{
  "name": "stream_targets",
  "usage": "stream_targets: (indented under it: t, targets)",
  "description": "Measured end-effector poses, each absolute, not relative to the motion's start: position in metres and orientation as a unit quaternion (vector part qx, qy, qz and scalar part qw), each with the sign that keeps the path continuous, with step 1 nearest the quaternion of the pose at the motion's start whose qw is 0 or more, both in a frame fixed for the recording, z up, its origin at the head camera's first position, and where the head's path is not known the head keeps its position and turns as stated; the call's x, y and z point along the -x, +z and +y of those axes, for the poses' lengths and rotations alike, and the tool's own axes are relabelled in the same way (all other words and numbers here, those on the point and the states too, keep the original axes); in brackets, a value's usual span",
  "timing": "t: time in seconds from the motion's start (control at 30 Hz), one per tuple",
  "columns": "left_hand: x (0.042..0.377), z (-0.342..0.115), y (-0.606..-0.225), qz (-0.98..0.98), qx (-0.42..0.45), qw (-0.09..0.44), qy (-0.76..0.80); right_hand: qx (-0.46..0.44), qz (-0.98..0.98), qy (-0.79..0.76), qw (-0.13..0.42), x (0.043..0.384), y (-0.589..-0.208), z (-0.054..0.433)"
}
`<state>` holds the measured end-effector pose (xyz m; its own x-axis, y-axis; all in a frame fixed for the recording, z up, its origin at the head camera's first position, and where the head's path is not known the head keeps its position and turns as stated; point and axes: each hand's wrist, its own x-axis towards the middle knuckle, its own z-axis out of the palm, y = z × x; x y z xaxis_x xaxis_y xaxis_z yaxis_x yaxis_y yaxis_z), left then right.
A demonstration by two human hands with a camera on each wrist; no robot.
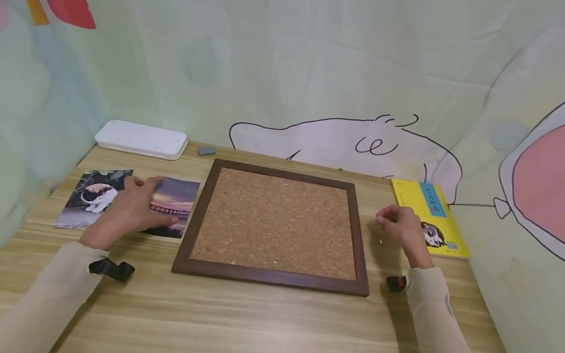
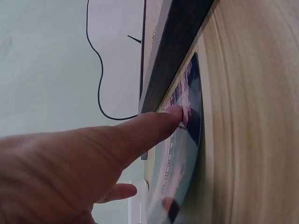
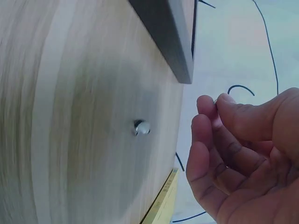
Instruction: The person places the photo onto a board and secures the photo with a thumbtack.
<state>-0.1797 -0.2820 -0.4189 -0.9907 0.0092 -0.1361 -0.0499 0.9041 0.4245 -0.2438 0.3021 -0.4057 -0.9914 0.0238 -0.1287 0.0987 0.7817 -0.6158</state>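
Note:
My left hand (image 1: 137,205) is spread over a sunset photo (image 1: 177,191), with its thumb (image 2: 170,116) touching the print's surface. That photo bows slightly off the table in the left wrist view. Next to it lies a photo of a white cat (image 1: 99,197). A brown-framed corkboard (image 1: 279,225) lies flat between the hands. Above the table on the right, my right hand (image 1: 401,227) brings thumb and forefinger together. A tiny dark thing shows between those fingertips, too hidden to name. Below this hand, a small clear-headed pushpin (image 3: 141,127) lies on the table.
A white case (image 1: 141,139) and a grey eraser (image 1: 206,151) lie at the back left. A yellow booklet (image 1: 408,192) lies at the right, partly behind my right hand. A printed cloth (image 1: 289,63) hangs behind the wooden table (image 1: 254,326).

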Motion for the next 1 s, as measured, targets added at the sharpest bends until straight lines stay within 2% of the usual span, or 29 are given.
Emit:
stream_targets:
  t: [0.17,0.43,0.77,1.0]
  targets:
    - [0.180,-0.284,-0.420,0.970,0.009,0.069,0.232,-0.026,0.935,-0.350,0.046,0.238,-0.405,0.295]
    - [0.185,-0.299,-0.423,0.968,-0.018,0.022,0.250,0.024,0.932,-0.362,0.010,0.234,-0.405,0.276]
    - [0.180,-0.299,-0.418,0.949,0.006,-0.070,0.307,0.023,0.911,-0.412,0.022,0.228,-0.399,0.257]
    - [0.176,-0.292,-0.409,0.935,0.015,-0.088,0.343,0.019,0.894,-0.448,0.027,0.223,-0.398,0.252]
